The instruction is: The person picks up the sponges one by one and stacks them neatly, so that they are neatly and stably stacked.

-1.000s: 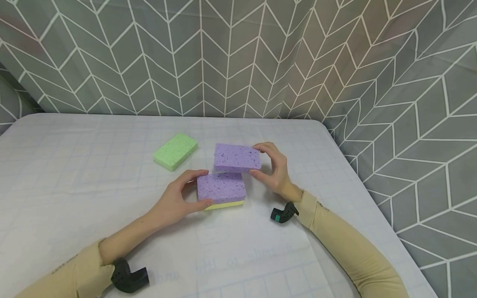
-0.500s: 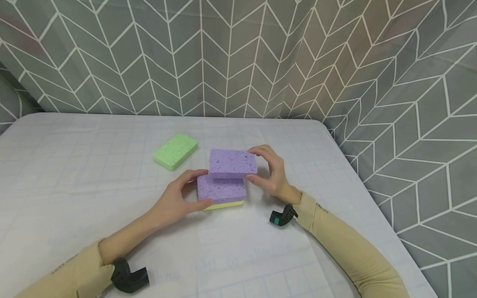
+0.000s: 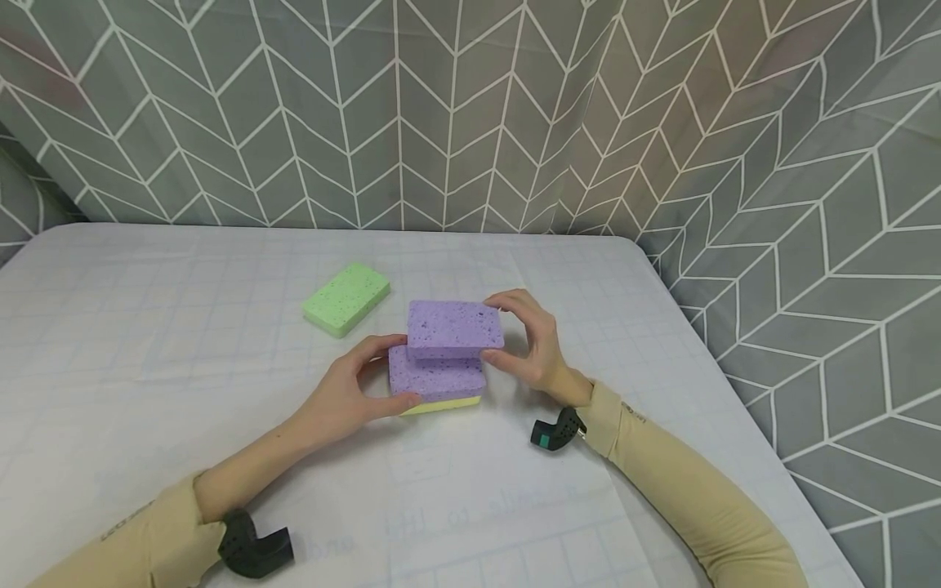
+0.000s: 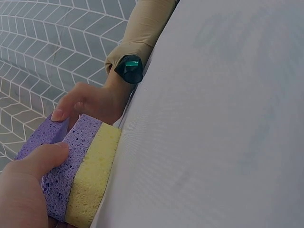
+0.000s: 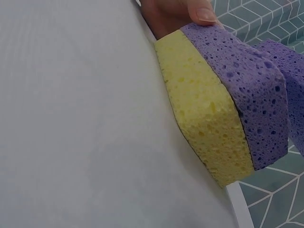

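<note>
A yellow sponge (image 3: 444, 405) lies flat on the table with a purple sponge (image 3: 435, 380) stacked on top of it. My left hand (image 3: 353, 390) holds this stack at its left end, thumb on the near side and fingers at the far side. Between the thumb and fingers of my right hand (image 3: 537, 351), a second purple sponge (image 3: 454, 328) is pinched at its right end. It sits over the far part of the stack, slightly tilted; whether it touches the lower purple sponge is hard to tell. The right wrist view shows the yellow layer (image 5: 204, 109) close up.
Behind and left of the stack, a green sponge (image 3: 345, 300) lies at an angle on the white-covered table (image 3: 184, 327). A grey patterned curtain (image 3: 441, 114) hangs behind the table and along its right edge.
My right hand has brought the upper purple sponge left, nearer and lower, so it overlaps the stack more. The left hand and the stack have stayed in place.
</note>
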### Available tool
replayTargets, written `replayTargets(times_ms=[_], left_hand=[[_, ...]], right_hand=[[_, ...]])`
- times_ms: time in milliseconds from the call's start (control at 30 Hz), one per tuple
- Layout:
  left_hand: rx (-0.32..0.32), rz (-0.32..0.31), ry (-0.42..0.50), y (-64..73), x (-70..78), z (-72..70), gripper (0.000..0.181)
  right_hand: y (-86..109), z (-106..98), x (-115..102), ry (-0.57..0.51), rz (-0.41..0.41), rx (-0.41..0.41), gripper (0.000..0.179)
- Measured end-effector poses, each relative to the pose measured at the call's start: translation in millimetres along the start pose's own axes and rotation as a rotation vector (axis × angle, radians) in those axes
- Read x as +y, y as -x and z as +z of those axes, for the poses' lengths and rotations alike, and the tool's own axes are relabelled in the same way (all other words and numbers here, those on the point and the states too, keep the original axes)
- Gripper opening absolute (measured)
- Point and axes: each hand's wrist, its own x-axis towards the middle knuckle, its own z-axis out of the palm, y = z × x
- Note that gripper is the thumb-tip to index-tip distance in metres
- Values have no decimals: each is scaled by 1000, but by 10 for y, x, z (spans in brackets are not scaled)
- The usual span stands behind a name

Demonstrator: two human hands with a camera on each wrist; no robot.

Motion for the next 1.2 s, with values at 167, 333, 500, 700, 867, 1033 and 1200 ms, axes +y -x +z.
replayTargets(times_ms=[167,333,500,700,867,1033,1200], left_hand=[[2,-6,-3,0,-6,5,77],[0,-6,0,0,-9,9,78],[-1,-11,5,1,-9,8,79],[0,-26,5,1,-12,9,81],[-2,-34,4,3,-18,10,82],[-3,-31,9,0,-30,12,82],[-1,-34,6,-1,-29,14,82]], right_hand=[[12,20,-13,3,-5,-13,66],[10,31,-30,-6,-9,-22,67],[6,42,-47,-14,-11,-34,65],[11,45,-54,-20,-5,-40,65],[13,41,-58,-29,-2,-41,64],[13,40,-59,-43,-9,-45,63],[17,40,-61,-51,-11,-50,63]])
